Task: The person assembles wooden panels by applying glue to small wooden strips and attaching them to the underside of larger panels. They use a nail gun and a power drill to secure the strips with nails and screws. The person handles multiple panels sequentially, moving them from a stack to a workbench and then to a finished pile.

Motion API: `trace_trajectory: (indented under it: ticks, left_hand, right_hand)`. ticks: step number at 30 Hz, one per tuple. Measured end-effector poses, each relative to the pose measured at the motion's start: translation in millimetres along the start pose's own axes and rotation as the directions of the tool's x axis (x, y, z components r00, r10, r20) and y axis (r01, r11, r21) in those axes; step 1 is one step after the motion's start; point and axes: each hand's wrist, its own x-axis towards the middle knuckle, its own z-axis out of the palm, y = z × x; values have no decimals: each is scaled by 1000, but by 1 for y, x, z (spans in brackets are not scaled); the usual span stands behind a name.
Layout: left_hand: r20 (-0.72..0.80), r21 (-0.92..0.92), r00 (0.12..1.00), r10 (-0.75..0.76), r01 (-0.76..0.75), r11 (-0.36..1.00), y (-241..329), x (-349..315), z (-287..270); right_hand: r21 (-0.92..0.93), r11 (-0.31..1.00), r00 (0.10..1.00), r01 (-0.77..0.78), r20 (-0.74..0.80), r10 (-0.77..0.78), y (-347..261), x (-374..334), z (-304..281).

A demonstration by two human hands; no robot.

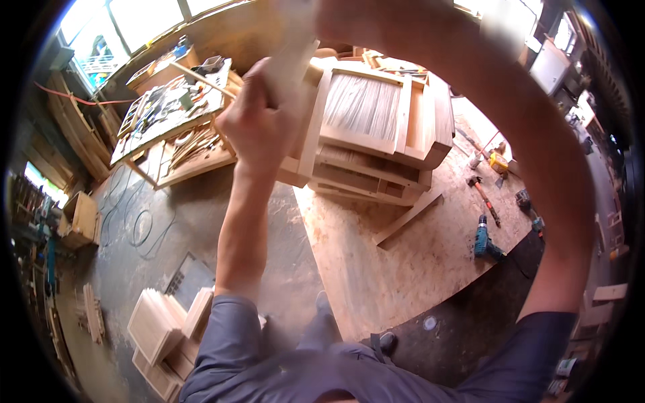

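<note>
My left hand (259, 127) is raised and closed around a pale wooden piece (293, 74), which stands upright and is blurred along its length. Up at the top edge, my right hand (339, 20) is close to the upper end of that piece; its fingers are smeared and partly cut off. Behind both arms, a stack of wooden frames (366, 143) with a grooved wood panel (361, 104) rests on a plywood worktop (349, 262). A loose wooden strip (410, 219) lies in front of the stack.
On the worktop's right are a hammer (485, 201), a teal cordless drill (482, 238) and a yellow tape measure (498, 162). A tool-covered bench (144, 138) stands far left. Cut boards (156, 322) are piled on the floor lower left, and a hose (138, 228) coils nearby.
</note>
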Motion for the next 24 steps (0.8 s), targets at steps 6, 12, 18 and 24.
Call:
trace_trajectory:
  ticks: [6, 12, 18, 24]
  left_hand:
    - [-173, -214, 960, -222, 183, 960, 64, -8, -121]
    - [-137, -351, 868, -477, 408, 843, 161, -38, -272]
    - [9, -287, 617, -787, 755, 589, 214, -169, -283]
    - [460, -403, 553, -695, 827, 391, 258, -259, -238]
  right_hand:
    - [-40, 996, 961, 75, -263, -83, -3, -27, -114]
    - [503, 772, 884, -388, -34, 467, -45, -140, -163]
    - [746, -247, 470, -618, 603, 644, -135, -287, -166]
    - [195, -798, -59, -570, 959, 277, -251, -399, -170]
